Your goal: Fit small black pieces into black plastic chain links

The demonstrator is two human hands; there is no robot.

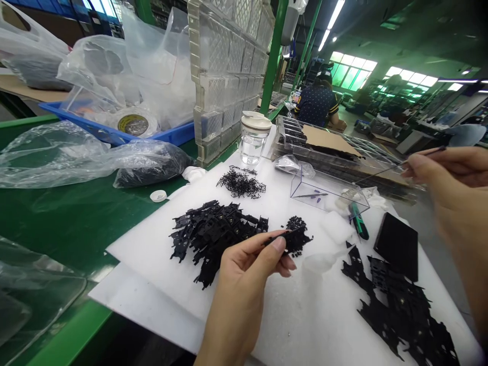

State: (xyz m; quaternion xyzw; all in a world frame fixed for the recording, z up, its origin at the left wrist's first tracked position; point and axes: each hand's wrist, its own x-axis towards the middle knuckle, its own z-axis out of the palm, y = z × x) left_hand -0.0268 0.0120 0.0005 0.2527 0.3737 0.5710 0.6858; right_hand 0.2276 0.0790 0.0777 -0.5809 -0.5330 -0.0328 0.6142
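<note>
**Black part held up over the white board**

The left hand (pixel 247 274) pinches the black part (pixel 299 240) between thumb and fingers above the middle of the white board (pixel 305 320) — a pile of tiny bits (pixel 296 222) shows just behind it. The right hand (pixel 453 178), raised toward the board's right edge, has its fingers closed on a thin rod (pixel 385 170). One heap of parts (pixel 217 229) lies toward the left corner; another heap (pixel 407 310) lies along the right edge — near a flat black box (pixel 397 246).
</note>
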